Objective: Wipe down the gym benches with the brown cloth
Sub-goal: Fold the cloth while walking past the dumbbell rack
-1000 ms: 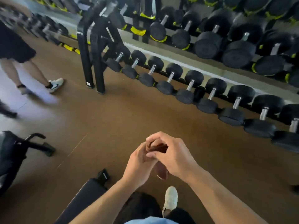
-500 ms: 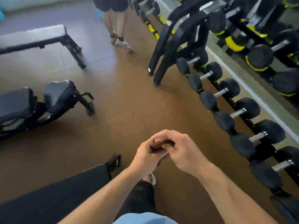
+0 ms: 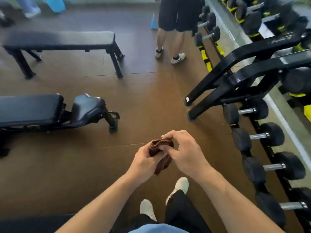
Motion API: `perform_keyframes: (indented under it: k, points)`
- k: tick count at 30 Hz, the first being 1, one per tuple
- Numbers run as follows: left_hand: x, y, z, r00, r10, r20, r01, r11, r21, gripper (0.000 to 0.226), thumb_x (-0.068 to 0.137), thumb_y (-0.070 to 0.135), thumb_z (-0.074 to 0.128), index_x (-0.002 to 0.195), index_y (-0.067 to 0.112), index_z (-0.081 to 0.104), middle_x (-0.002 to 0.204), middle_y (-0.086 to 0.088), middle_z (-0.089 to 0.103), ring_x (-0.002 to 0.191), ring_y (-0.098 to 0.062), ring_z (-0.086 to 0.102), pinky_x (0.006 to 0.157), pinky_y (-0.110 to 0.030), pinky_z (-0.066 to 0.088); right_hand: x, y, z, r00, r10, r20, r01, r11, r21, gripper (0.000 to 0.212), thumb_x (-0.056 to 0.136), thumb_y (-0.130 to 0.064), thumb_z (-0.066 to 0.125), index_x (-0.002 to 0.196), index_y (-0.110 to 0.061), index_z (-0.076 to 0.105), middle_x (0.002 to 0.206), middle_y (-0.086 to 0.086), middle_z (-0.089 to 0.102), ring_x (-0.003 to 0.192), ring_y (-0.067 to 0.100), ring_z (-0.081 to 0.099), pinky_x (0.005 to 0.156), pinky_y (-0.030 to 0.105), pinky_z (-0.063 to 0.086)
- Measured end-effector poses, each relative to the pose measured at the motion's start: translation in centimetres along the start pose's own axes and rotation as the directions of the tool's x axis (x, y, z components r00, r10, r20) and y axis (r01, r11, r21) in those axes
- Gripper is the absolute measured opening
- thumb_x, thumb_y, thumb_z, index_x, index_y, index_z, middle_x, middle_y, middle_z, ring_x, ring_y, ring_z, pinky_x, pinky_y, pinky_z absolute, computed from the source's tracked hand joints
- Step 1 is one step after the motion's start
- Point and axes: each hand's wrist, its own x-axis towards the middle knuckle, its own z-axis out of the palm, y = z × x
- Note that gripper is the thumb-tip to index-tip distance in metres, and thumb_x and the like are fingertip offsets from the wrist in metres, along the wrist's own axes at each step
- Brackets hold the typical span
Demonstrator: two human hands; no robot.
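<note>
The brown cloth (image 3: 159, 148) is bunched and folded between both my hands in front of me, above the brown floor. My left hand (image 3: 144, 163) grips its lower part, and my right hand (image 3: 183, 152) pinches its top edge. An adjustable black bench (image 3: 33, 109) with a raised seat pad stands at the left. A flat black bench (image 3: 60, 39) stands farther back at the upper left. The edge of a third black bench (image 3: 33, 223) shows at the bottom left beside my arm.
A dumbbell rack (image 3: 262, 137) runs along the right side, with black angled rack legs (image 3: 235, 84) reaching onto the floor. A person in black shorts (image 3: 176, 22) stands ahead near the rack. A blue cone (image 3: 154, 22) sits beyond them. My feet (image 3: 178, 187) are below.
The view has swung left, bringing both benches fully into sight and the standing person closer to centre. My hands have parted slightly, so more of the cloth shows.
</note>
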Motion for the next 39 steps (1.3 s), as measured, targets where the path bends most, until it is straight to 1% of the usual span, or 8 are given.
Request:
perform_keyframes:
  k: [7,14,19,22,25,31,36,39]
  points:
    - [13.9,2.7,-1.5,0.986,-0.113,-0.119,0.105,0.992,-0.072,0.015,0.092,0.025,0.072,0.107,0.029,0.072,0.095,0.012,0.078,0.092,-0.009,0.073,0.073,-0.015,0.055,15.3,0.4,-4.9,0.995,-0.080,0.058,0.059,0.953,0.297,0.013,0.098,-0.028,0.073,0.105,-0.031,0.062,0.094,-0.022,0.070,0.098,-0.003,0.066,0.083,0.016,0.058]
    - [26.6,6.7,-1.9,0.945,-0.219,-0.241,0.183,0.969,-0.165,0.032,0.088,0.037,0.076,0.118,0.026,0.069,0.105,0.013,0.077,0.096,-0.007,0.073,0.082,-0.018,0.058,31.8,-3.1,-12.8,0.978,-0.205,0.029,0.169,0.870,0.463,0.014,0.096,-0.025,0.074,0.102,-0.025,0.062,0.094,-0.009,0.075,0.092,0.012,0.074,0.072,0.024,0.062]
    - [34.4,8.7,-4.6,0.907,-0.289,-0.306,0.215,0.943,-0.253,0.027,0.090,0.038,0.074,0.115,0.032,0.067,0.103,0.019,0.076,0.096,0.000,0.071,0.072,-0.011,0.052,42.7,-5.3,-13.8,0.967,-0.239,0.086,0.175,0.873,0.456,0.013,0.096,-0.019,0.075,0.104,-0.020,0.065,0.093,-0.006,0.077,0.093,0.017,0.075,0.080,0.043,0.064]
    - [39.4,9.4,-8.3,0.891,-0.317,-0.325,0.236,0.935,-0.266,0.029,0.091,0.036,0.074,0.118,0.031,0.066,0.102,0.017,0.076,0.095,-0.001,0.071,0.075,-0.014,0.053,49.5,-5.5,-12.9,0.976,-0.202,0.078,0.141,0.867,0.479,0.011,0.097,-0.016,0.075,0.102,-0.020,0.066,0.092,0.001,0.078,0.091,0.023,0.075,0.085,0.054,0.061]
    - [44.3,10.5,-13.3,0.899,-0.314,-0.306,0.249,0.940,-0.233,0.037,0.086,0.036,0.080,0.121,0.030,0.068,0.100,0.017,0.077,0.093,-0.003,0.072,0.071,-0.013,0.053,56.7,-5.6,-11.6,0.992,-0.120,0.037,0.084,0.857,0.509,0.011,0.097,-0.016,0.074,0.101,-0.022,0.066,0.092,0.002,0.078,0.091,0.023,0.076,0.089,0.054,0.061]
    - [53.3,14.2,-23.1,0.921,-0.311,-0.235,0.305,0.950,-0.062,0.047,0.071,0.035,0.093,0.106,0.041,0.062,0.103,0.017,0.075,0.095,-0.002,0.070,0.067,-0.012,0.052,69.7,-7.4,-10.5,0.999,0.044,-0.027,-0.022,0.838,0.545,0.013,0.096,-0.016,0.076,0.104,-0.017,0.067,0.095,0.007,0.079,0.092,0.023,0.077,0.089,0.045,0.062]
    - [61.1,16.3,-27.8,0.905,-0.354,-0.237,0.373,0.927,0.039,0.033,0.084,0.015,0.075,0.115,0.023,0.064,0.101,0.002,0.074,0.092,-0.013,0.071,0.073,-0.024,0.055,78.8,-8.2,-10.6,0.994,0.106,-0.015,-0.083,0.847,0.525,0.016,0.095,-0.022,0.077,0.108,-0.021,0.067,0.097,-0.002,0.079,0.092,0.012,0.076,0.084,0.029,0.063]
    - [65.9,17.0,-29.5,0.887,-0.372,-0.275,0.404,0.912,0.071,0.026,0.086,0.014,0.071,0.110,0.021,0.064,0.096,-0.001,0.074,0.086,-0.014,0.071,0.065,-0.020,0.052,84.3,-7.6,-10.6,0.992,0.114,0.047,-0.123,0.856,0.502,0.019,0.095,-0.024,0.077,0.110,-0.022,0.066,0.101,-0.002,0.078,0.093,0.010,0.075,0.081,0.023,0.061]
